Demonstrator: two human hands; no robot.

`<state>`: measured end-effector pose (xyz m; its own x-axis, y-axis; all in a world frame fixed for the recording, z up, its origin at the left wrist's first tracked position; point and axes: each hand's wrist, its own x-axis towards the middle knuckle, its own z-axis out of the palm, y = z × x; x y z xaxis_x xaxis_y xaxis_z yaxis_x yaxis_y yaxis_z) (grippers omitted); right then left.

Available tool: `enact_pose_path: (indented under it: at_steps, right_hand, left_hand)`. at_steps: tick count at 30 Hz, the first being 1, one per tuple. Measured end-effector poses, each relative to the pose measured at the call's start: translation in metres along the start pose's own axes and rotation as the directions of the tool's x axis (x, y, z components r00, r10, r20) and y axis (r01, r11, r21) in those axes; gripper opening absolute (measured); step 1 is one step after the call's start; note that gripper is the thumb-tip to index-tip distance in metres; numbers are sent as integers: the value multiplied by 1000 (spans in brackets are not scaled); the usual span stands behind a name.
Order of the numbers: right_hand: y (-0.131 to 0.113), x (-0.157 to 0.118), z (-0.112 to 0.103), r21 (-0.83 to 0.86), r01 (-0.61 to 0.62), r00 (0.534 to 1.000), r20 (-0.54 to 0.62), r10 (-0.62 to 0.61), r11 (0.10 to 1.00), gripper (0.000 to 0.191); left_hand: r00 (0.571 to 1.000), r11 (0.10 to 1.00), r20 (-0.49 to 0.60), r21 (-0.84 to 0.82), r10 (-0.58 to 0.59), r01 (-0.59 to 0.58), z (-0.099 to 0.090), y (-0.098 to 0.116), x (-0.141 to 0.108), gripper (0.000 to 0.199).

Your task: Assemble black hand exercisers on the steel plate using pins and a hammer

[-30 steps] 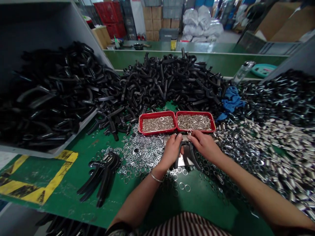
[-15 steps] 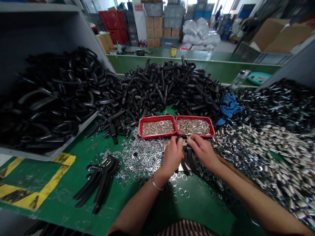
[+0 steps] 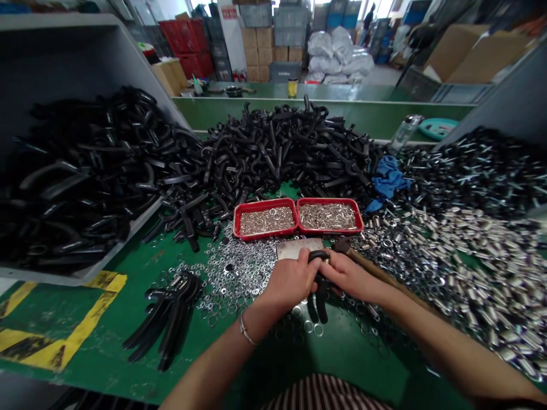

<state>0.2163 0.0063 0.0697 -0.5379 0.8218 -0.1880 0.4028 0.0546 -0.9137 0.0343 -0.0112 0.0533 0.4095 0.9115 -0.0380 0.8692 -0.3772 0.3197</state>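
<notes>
Both hands grip one black curved-handled part, whose rounded top pokes out between the fingers while two curved legs hang below. My left hand is closed around its left side, thumb near the top. On the other side, my right hand pinches it by the upper end; a small shiny piece shows at those fingertips, too small to name. Just beyond the hands lies a flat metal plate. A hammer with a wooden handle lies partly under my right forearm.
Two red trays of small metal parts stand behind the plate. Loose metal rings cover the middle. Similar black parts lie left, with a large black heap behind. Metal cylinders spread right; a blue cloth lies beyond.
My hands have drawn the black part back from the plate toward my body, uncovering more of the plate and the hammer head. The whole view has shifted slightly.
</notes>
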Motion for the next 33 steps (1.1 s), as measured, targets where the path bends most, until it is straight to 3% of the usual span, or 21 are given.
enact_pose_path:
  at_steps: [3,5,8,10,12,15,18,21,24,29,31,33]
  right_hand:
    - [1,-6,5,-152,93,992,-75,-105,984,28]
    - [4,-3,4,-204,68,992,-89,-88,977,29]
    - [13,15,-10,-354,38,995,-69,-67,935,29]
    - [20,31,-30,-505,62,981,-129,-146,861,31]
    - [30,45,-55,-645,34,943,-233,-239,763,24]
    - [45,62,-86,-791,-58,912,-290,-290,609,23]
    - [53,77,-97,-869,-84,926,-249,-285,487,23]
    - [50,93,-93,-904,-109,932,-238,-275,414,19]
    - [50,103,-87,-907,-121,930,-246,-274,405,17]
    - [60,105,-82,-907,-89,922,-231,-310,411,19]
    - [63,105,-80,-894,-95,906,-260,-334,439,23]
    - [63,103,-80,-844,-129,875,-343,-340,521,26]
  left_hand:
    - [999,997,33,60,40,-42,-9,6,-5,40]
    - [998,997,24,60,50,-51,-9,5,1,37]
    - [1000,999,-11,22,-24,24,2,-7,19,41]
    - [998,998,-30,30,-49,50,9,-15,31,44]
    - [998,996,-66,88,1,4,11,-21,41,42]
    - [981,985,-175,167,80,-51,0,-22,60,32]
    - [967,971,-212,222,142,-93,-16,-18,96,23]
    - [974,939,-97,300,205,-168,-20,-15,138,23]
    - [979,929,-50,330,195,-168,-10,-16,161,26]
    - [980,939,-132,330,151,-100,5,-16,158,28]
    - [981,942,-153,328,122,-66,5,-12,157,28]
    - [985,946,-135,318,107,-59,3,-9,158,28]
